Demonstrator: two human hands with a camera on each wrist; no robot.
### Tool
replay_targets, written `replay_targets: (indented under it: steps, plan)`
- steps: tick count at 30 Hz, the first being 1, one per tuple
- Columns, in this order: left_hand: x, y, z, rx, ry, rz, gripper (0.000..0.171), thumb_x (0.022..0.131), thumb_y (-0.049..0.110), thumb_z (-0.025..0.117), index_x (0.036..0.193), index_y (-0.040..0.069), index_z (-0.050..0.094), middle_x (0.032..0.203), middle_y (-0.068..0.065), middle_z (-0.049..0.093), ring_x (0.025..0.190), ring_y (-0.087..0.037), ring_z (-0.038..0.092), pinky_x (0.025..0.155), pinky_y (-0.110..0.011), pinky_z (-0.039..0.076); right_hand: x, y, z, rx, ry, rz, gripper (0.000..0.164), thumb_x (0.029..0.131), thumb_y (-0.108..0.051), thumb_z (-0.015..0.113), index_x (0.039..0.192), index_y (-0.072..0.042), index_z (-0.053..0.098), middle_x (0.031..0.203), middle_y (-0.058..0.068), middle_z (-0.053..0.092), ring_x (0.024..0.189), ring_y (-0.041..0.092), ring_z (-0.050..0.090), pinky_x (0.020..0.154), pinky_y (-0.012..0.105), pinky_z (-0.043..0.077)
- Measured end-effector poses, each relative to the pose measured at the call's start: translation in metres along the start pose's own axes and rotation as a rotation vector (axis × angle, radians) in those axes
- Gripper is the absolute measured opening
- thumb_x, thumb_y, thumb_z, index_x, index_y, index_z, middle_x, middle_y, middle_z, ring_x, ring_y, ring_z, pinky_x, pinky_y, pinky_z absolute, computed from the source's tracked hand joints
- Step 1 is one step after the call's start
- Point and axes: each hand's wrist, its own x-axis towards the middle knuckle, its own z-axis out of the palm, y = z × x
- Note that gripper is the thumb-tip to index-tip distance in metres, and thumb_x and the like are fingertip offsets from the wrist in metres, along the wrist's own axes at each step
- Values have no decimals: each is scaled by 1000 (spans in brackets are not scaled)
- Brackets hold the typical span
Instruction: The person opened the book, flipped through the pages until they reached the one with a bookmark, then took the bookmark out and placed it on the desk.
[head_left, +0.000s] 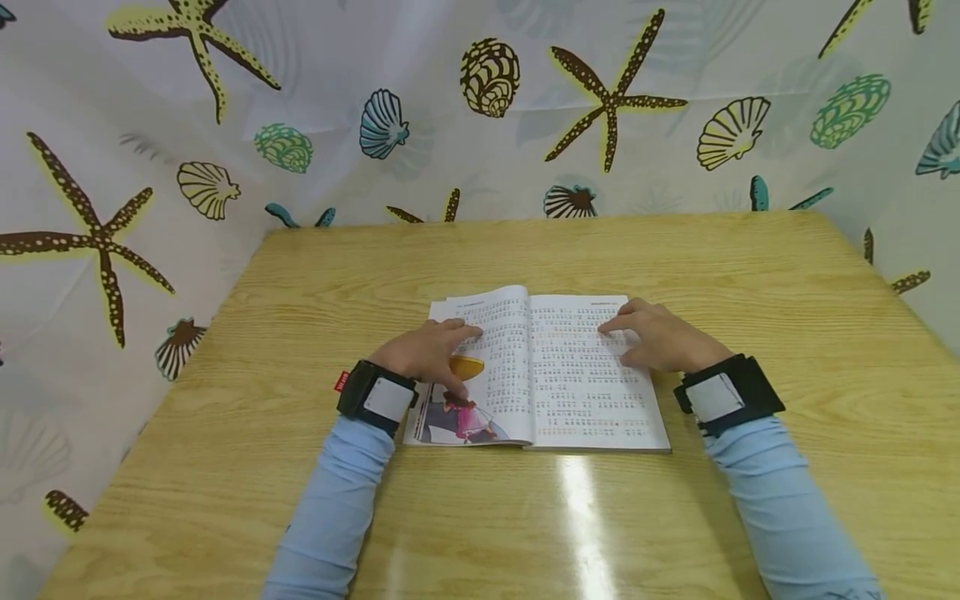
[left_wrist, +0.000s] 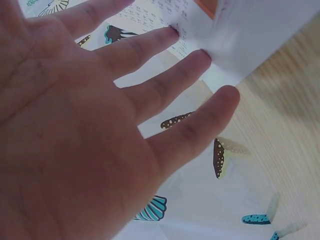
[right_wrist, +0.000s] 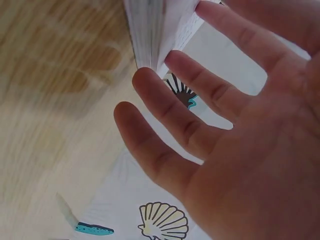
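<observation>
Centrally, a book (head_left: 534, 375) lies open on a table (head_left: 480, 517), left hand (head_left: 427, 354) and right hand (head_left: 663, 337) spread, touching it.

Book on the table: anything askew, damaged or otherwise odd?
No clear damage shows. The book lies open; its left page bows up toward the middle, with paper beneath poking out past its outer edge, while the right page lies flatter. Slightly uneven, but probably normal for an open book.

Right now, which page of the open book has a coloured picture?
The left page, under the left hand: a pink-clothed figure is printed near its bottom edge, whereas the right page shows only text.
</observation>
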Motion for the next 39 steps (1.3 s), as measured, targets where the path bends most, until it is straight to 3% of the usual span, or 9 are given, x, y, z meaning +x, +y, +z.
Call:
replay_targets:
  steps: [6,11,15,18,23,27,30,35,39]
  plan:
    - [1,0,-1,3,2,2,92,82,32,86,158,14,38,162,-13,33,141,-39,38,109,-50,42,1,2,0,11,-2,-3,43,87,2,73,130,3,66,135,32,48,116,48,47,96,59,45]
    - [0,1,-1,-1,-5,-9,92,81,32,86,158,15,38,163,-13,32,141,-38,37,108,-50,43,2,1,2,-10,-6,80,51,88,-3,75,133,13,57,138,36,45,120,50,45,102,59,43]
    - [0,2,-2,3,-8,-17,92,81,32,86,158,15,38,164,-12,31,144,-39,34,110,-50,41,4,1,3,-5,-40,188,50,90,-9,75,125,20,55,122,34,52,106,45,50,86,48,50]
    - [-1,2,-2,1,-6,-22,92,81,31,86,158,14,38,164,-13,30,145,-40,32,111,-52,40,5,-1,1,11,-67,227,42,91,-11,73,116,19,58,102,24,54,90,37,51,68,38,44]
    - [0,0,-1,-4,-8,-22,92,81,31,86,158,14,38,164,-13,30,145,-39,32,112,-52,38,4,-6,-3,-59,-69,216,38,91,-13,74,110,18,59,94,20,55,87,36,51,68,39,44]
    - [2,0,0,2,-3,-18,92,81,32,86,158,14,38,163,-12,32,144,-39,34,111,-51,39,2,-10,-2,-98,-25,212,52,89,-11,76,121,22,52,110,30,57,97,41,51,80,49,48]
    - [1,0,0,0,-3,-19,92,81,31,86,158,15,38,163,-12,32,144,-39,34,111,-51,39,2,-12,0,-47,28,205,54,88,-7,75,125,22,47,115,33,56,98,41,52,83,51,49]
    - [0,2,-1,2,-9,-24,92,81,31,86,158,15,38,163,-11,31,144,-38,34,111,-51,39,4,-12,1,117,113,186,43,93,3,65,128,17,44,113,34,59,90,37,59,76,45,51]
    - [1,3,-2,10,-10,-24,92,81,32,86,158,16,38,163,-11,32,143,-38,35,110,-51,41,3,-10,0,148,183,149,27,94,6,60,117,19,54,105,34,63,82,36,63,68,41,54]
